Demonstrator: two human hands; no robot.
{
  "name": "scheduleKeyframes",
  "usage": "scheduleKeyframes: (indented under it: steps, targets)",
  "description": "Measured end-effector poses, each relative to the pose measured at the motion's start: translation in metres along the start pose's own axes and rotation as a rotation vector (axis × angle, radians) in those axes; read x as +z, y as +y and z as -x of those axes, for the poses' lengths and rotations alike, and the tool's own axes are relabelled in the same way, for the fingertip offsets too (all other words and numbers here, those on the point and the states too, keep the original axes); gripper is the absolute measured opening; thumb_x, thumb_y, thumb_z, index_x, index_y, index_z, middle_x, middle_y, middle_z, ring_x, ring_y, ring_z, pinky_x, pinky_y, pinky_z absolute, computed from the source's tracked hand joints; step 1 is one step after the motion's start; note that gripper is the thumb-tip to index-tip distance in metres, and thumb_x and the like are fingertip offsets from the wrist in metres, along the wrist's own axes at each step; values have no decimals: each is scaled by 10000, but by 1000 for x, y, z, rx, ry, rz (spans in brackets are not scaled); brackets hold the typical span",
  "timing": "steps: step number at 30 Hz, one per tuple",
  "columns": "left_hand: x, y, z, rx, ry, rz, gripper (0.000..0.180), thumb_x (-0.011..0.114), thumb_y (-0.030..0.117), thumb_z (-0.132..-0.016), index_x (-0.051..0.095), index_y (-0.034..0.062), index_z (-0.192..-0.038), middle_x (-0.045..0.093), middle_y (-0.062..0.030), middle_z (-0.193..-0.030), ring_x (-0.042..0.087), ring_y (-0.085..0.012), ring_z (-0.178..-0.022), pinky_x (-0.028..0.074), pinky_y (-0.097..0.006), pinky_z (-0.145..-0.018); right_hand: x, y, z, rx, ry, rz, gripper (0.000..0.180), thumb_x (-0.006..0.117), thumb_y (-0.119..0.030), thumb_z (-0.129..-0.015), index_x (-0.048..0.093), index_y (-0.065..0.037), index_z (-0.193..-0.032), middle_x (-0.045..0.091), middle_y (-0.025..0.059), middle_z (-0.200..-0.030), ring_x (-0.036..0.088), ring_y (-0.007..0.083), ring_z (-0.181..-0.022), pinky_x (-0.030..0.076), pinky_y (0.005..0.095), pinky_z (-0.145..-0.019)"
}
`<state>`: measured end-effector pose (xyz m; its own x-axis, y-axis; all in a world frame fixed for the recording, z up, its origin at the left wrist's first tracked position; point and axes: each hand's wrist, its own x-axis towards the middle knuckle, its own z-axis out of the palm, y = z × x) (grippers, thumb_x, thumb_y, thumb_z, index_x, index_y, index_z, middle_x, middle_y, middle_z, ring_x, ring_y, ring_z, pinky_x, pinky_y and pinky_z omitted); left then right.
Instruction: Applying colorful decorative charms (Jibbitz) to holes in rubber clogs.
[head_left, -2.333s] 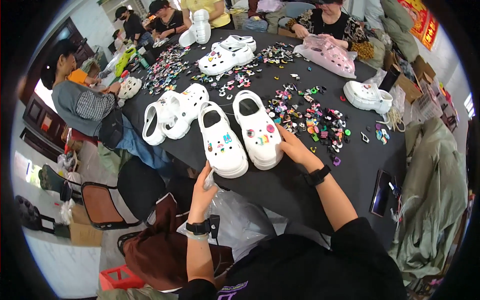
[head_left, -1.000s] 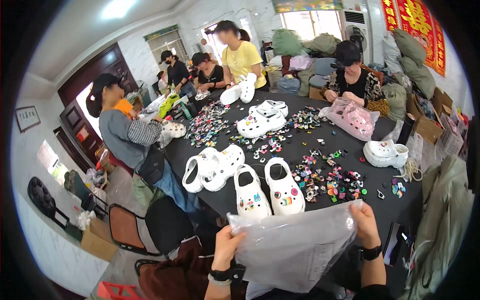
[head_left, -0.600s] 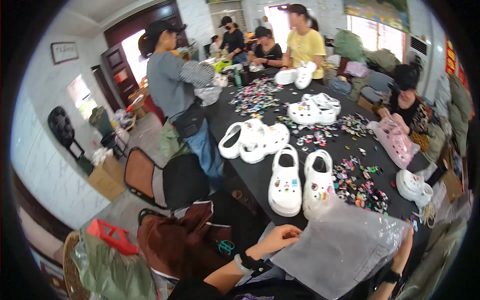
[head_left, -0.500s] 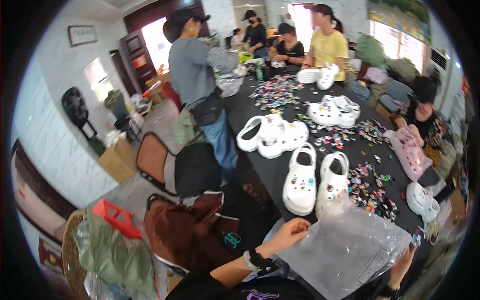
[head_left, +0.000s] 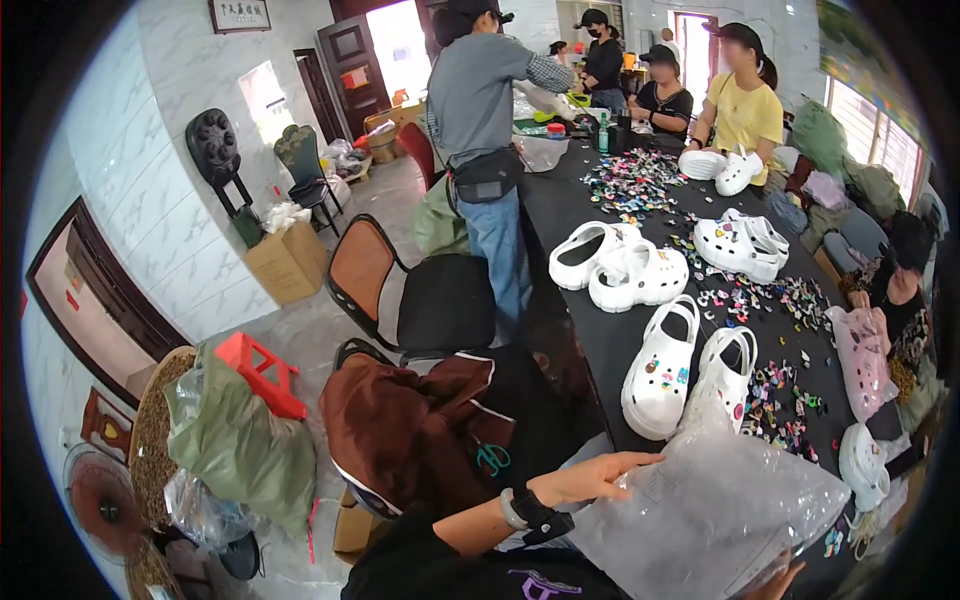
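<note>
A large clear plastic bag [head_left: 715, 510] spreads in front of me, its far edge by the toe of a white clog [head_left: 724, 372] with charms on it. At the bag's left edge my left hand [head_left: 592, 480] pinches the plastic, index finger stretched along it. My right hand [head_left: 780, 580] grips the lower right edge, mostly hidden by the bag. Left of that clog stands its white mate [head_left: 662, 372], bearing several colourful charms. Whether the clog's toe lies inside the bag or beneath it I cannot tell.
More white clogs [head_left: 640, 275] and loose charms [head_left: 785, 405] cover the black table [head_left: 600, 350]. A person at right handles a pink bag [head_left: 862, 360]. Left of the table are a chair [head_left: 445, 300], a brown jacket [head_left: 400, 420] and a red stool [head_left: 262, 375]. Several people work farther back.
My view has swung left, so the scene sits farther right. The bag has puffed and bent up. My right hand has dropped from its right corner to the lower edge.
</note>
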<state>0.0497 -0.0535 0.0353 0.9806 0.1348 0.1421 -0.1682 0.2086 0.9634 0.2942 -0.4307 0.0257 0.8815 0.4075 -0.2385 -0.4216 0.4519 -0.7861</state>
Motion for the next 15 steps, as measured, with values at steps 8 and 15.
scheduleKeyframes:
  steps: [8, 15]
  targets:
    - [-11, 39, 19, -11, -7, 115, 707, 662, 172, -866, 310, 20, -1460, 352, -104, -1495, 355, -188, -1344, 264, -320, -1100, 77, -12, 39, -165, -30, 422, 658, 543, -382, -941, 352, 48, -1401, 390, 191, -1430, 384, 314, -1304, 322, 432, -1072]
    - [-20, 51, 25, 276, 137, -181, 672, 666, 109, -867, 335, 8, -1444, 325, -92, -1517, 325, -162, -1364, 267, -295, -1094, 99, -22, 42, -45, 23, 296, 679, 490, -404, -972, 277, 40, -1440, 332, 179, -1478, 350, 307, -1328, 282, 431, -1091]
